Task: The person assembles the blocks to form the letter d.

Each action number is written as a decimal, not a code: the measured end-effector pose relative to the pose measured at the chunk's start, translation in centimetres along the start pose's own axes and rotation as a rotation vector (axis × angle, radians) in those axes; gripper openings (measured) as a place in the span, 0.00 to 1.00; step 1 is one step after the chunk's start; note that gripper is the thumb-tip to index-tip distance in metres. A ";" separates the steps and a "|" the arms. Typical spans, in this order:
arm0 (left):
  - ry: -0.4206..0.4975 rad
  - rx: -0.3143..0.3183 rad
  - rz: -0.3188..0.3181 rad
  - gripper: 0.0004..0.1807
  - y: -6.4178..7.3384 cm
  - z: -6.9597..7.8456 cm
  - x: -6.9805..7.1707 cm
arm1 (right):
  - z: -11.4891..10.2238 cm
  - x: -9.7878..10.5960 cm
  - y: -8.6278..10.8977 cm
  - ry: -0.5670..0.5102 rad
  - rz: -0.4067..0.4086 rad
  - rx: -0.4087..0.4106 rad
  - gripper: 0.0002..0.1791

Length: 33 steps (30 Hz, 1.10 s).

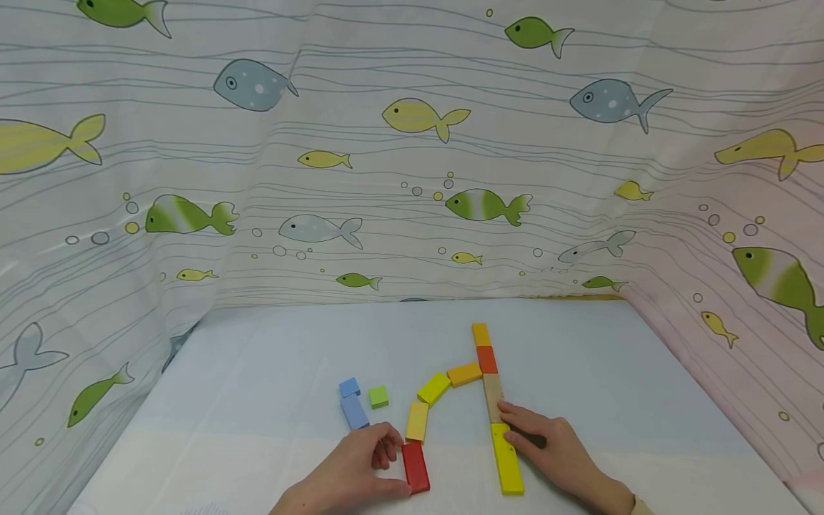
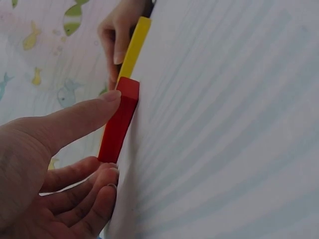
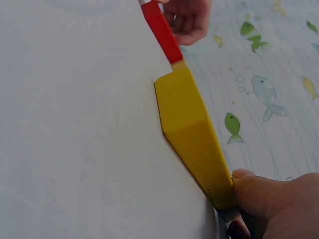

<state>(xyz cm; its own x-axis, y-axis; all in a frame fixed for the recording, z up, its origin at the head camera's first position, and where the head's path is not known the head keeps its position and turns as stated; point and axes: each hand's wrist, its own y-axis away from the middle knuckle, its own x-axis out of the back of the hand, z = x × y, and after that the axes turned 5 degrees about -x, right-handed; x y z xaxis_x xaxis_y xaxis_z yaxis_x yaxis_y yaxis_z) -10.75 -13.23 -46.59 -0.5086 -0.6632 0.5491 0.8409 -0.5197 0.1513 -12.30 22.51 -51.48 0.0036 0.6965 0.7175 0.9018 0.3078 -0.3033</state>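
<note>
My left hand pinches a red wooden block lengthwise, thumb at its near end and fingertips at its far end. The left wrist view shows the red block flat on the table between thumb and fingers. To the right, my right hand lies along a straight row of blocks. Its index fingertip touches a plain wood block, and its thumb rests against a long yellow block. From the red block, a pale yellow block, a yellow block and an orange block curve toward the row.
An orange-red block and a small orange block form the row's far end. Left of the curve lie a small blue block, a longer blue block and a green block. Fish-printed curtains surround the white table.
</note>
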 end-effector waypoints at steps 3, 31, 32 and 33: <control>0.001 -0.005 0.000 0.23 0.0 0.0 0.0 | 0.1 0.0 0.0 0.000 -0.007 -0.011 0.22; -0.150 -0.138 0.222 0.21 0.8 -1.2 4.8 | 0.1 -0.1 -0.1 -0.001 -0.009 -0.003 0.21; -0.159 -0.143 0.244 0.21 0.9 -1.5 5.1 | 0.1 -0.1 -0.1 -0.002 -0.009 -0.002 0.21; -0.169 -0.143 0.263 0.21 1.0 -1.8 5.5 | 0.1 -0.1 -0.1 -0.002 -0.008 0.000 0.21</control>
<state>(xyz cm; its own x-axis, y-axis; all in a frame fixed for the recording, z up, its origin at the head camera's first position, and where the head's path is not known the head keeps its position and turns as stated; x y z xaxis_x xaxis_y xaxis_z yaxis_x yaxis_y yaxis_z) -13.06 -18.35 -44.94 -0.2301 -0.6920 0.6842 0.8987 -0.4209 -0.1235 -12.41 22.49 -51.57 -0.0042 0.6952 0.7188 0.9018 0.3133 -0.2978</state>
